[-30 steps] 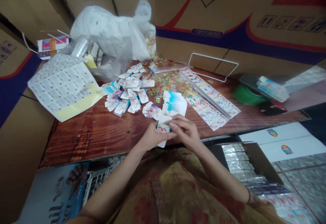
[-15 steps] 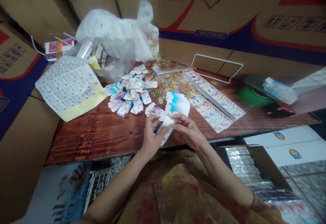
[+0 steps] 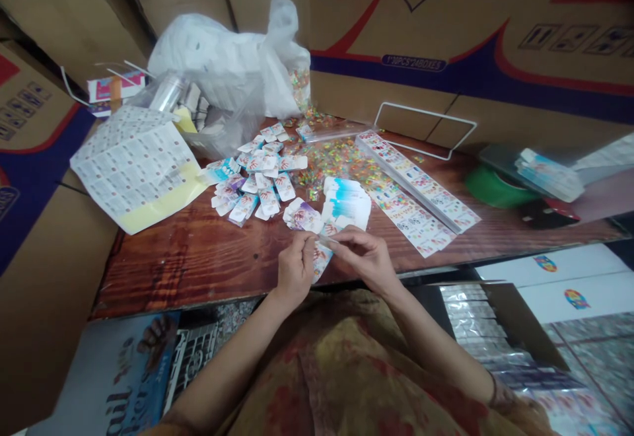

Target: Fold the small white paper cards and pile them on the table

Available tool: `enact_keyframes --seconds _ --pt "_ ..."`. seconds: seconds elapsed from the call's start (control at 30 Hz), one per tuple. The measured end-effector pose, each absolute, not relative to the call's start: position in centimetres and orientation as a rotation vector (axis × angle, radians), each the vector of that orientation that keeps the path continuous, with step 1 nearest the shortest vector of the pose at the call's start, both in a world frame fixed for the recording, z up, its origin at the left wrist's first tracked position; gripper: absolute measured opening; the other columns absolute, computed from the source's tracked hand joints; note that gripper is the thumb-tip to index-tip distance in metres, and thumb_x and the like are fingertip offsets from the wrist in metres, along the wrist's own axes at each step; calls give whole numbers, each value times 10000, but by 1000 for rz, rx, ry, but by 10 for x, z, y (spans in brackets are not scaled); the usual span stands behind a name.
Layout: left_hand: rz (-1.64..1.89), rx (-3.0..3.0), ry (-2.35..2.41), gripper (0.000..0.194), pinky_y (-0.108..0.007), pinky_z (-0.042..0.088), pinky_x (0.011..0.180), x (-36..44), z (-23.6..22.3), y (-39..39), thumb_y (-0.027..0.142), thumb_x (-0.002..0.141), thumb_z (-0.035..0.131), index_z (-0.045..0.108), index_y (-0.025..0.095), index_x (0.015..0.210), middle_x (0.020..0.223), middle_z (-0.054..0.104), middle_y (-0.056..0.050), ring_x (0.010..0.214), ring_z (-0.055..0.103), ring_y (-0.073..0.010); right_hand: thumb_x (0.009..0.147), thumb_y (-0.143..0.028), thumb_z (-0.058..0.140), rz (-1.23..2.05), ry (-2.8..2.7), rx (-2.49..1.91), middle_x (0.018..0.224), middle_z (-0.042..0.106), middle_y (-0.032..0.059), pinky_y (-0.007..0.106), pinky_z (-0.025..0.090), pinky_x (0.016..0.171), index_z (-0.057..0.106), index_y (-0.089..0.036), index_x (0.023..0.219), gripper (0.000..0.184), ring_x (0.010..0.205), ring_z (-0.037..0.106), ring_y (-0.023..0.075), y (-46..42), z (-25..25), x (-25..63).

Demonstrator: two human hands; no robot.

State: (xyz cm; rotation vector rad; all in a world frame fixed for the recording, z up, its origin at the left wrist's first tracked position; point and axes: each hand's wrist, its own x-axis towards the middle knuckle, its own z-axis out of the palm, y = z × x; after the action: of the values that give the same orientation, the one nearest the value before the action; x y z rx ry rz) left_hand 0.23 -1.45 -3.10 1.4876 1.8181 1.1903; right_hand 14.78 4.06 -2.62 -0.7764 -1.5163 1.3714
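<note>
Near the table's front edge, my left hand (image 3: 296, 267) and my right hand (image 3: 367, 259) meet over a small printed cardboard box (image 3: 321, 261), white and light blue. Both hands are closed, thumbs and fingertips pinched at its upper end, where a thin pale strip shows between them; whether this is a flap of the box cannot be told. Just beyond my fingers lies a fanned stack of flat blue-and-white cartons (image 3: 347, 201). Left of that stack are some purple-and-white cartons (image 3: 301, 214). A heap of small printed boxes (image 3: 262, 181) lies further left.
Small colourful pieces (image 3: 331, 162) are scattered behind the cartons. Printed sticker strips (image 3: 416, 191) lie to the right, near a green tape roll (image 3: 500, 188). A white plastic bag (image 3: 212, 53) and a folded printed sheet (image 3: 141, 172) stand at the left. Large cardboard cartons (image 3: 470, 39) border the back.
My fingers have closed in at the top of the small box. The white end that showed between them is now mostly covered. The view has shifted slightly.
</note>
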Motion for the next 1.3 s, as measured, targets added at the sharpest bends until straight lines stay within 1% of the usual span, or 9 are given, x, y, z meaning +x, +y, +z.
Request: enact_keyframes --seconds 0.1,0.2,0.3,0.4,0.6,0.8,1.0,1.2,1.3 --pt "1204 1535 1872 165 -236 392 687 3 -29 -15 277 908 394 542 208 930 762 599 -17 693 557 -150 808 -250 666 1236 -1652 -713 787 655 41 299 477 666 738 -213 878 108 742 600 165 39 -21 149" --pt "1228 1584 1903 151 -235 390 652 5 -29 -16 267 912 389 523 205 944 743 597 -12 668 571 -145 804 -234 670 1181 -1662 -698 787 638 39 299 474 667 735 -215 881 103 745 596 164 38 -20 148" --pt "1305 1689 1895 141 -229 392 600 6 -31 -17 265 920 378 502 199 938 731 601 -4 624 580 -131 769 -240 708 1249 -1604 -731 781 636 29 297 467 698 727 -211 842 80 747 590 158 37 -21 147" --pt "1357 1808 1898 127 -221 397 565 7 -34 -18 260 926 381 486 191 943 727 606 0 598 592 -121 736 -265 738 1389 -1523 -780 784 637 21 287 459 693 726 -207 848 127 742 580 153 37 -22 146" --pt "1397 1916 1885 105 -206 419 557 7 -37 -19 240 934 383 473 187 937 731 611 1 602 616 -109 707 -286 760 1541 -1411 -805 741 639 10 285 452 664 734 -209 820 139 696 574 143 37 -24 147" --pt "1392 1902 1865 102 -203 433 566 7 -36 -22 239 939 382 470 187 943 753 625 -5 625 630 -109 730 -283 743 1507 -1503 -788 747 648 26 291 450 670 742 -196 829 131 707 578 149 36 -21 150" --pt "1375 1900 1843 102 -213 441 575 7 -36 -24 250 941 373 458 194 948 767 641 -9 639 642 -119 720 -295 744 1499 -1458 -807 708 661 14 281 469 654 734 -199 757 103 677 585 142 36 -20 150" --pt "1363 1863 1819 99 -212 423 542 10 -34 -25 256 939 372 450 196 939 714 624 6 587 627 -116 708 -302 744 1491 -1434 -880 704 672 16 278 466 631 729 -193 748 116 655 583 142 34 -20 151" --pt "1330 1839 1818 114 -223 423 554 10 -33 -25 275 940 360 445 199 929 715 625 3 600 628 -124 698 -303 748 1521 -1413 -898 702 672 12 274 460 629 726 -193 739 119 654 577 139 35 -21 151"
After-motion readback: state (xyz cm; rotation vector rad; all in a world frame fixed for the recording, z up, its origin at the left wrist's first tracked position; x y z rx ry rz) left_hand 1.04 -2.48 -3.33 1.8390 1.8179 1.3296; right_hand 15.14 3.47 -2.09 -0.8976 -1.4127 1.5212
